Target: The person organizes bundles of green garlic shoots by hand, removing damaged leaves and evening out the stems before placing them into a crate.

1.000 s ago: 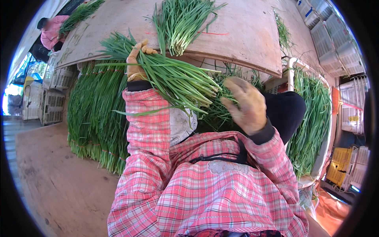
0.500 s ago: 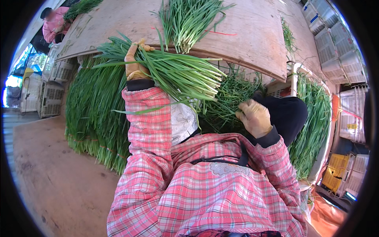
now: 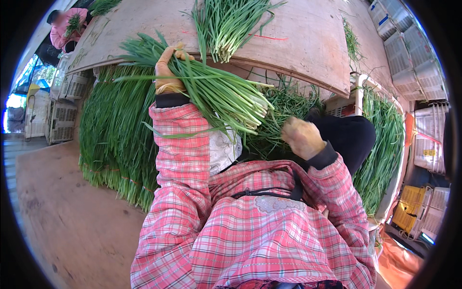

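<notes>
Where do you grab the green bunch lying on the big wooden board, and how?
Probably around the pale stalks of the green bunch, just behind their ends, coming from the person's side. Those ends point toward the person near the front edge of the wooden board, and the stalks gather narrowly there, while the leaves spread loosely farther back. The left hand grips another bunch.

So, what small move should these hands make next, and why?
Perhaps bring the right hand over to pluck the long, thin, stray green leaf from the bunch of slender green stalks: the left hand grips that bunch, the leaf juts out across the pink plaid left sleeve, and the right hand, apart from the bunch, seems to hold nothing.
</notes>
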Available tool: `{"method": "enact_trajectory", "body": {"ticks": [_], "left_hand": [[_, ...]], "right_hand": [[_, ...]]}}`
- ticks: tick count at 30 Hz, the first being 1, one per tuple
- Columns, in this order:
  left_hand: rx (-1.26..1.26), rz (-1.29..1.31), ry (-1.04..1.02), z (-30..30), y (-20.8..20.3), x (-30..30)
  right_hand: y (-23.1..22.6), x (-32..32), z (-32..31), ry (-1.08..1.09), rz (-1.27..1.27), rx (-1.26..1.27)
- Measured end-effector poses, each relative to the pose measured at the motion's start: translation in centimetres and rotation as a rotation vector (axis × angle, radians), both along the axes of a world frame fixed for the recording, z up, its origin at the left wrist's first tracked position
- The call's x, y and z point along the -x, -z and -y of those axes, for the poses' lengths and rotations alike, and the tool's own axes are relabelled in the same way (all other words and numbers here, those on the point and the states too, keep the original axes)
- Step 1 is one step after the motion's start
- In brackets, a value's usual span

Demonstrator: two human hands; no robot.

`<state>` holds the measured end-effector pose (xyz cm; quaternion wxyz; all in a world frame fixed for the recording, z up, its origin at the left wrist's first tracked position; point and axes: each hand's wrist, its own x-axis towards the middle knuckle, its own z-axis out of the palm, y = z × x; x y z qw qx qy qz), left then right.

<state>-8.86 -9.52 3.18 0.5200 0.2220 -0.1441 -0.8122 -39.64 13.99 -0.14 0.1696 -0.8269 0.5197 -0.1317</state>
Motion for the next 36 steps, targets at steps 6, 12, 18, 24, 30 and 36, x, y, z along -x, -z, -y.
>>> {"method": "enact_trajectory", "body": {"ticks": [6,12,18,24,30,36], "left_hand": [[0.016,0.140,-0.106,-1.0,-1.0,0.6],[0.013,0.061,-0.041,-0.1,0.1,1.0],[0.000,0.026,-0.080,0.5,0.7,-0.7],[0.066,0.194,-0.133,-0.6,0.6,-0.7],[-0.001,-0.036,-0.046,0.0,0.6,0.7],[0.025,-0.069,-0.082,-0.3,0.2,-0.1]], "right_hand": [[-4.4,-3.2,0.8,0.322,0.064,0.302],[-3.7,-6.2,5.5,0.200,0.122,0.504],[-2.3,-2.5,0.9,0.234,0.072,0.186],[-6.6,-5.3,1.6,0.303,0.018,0.420],[-5.0,-5.8,4.6,0.167,-0.059,0.465],[-4.6,-4.3,2.0,0.212,-0.022,0.446]]}}
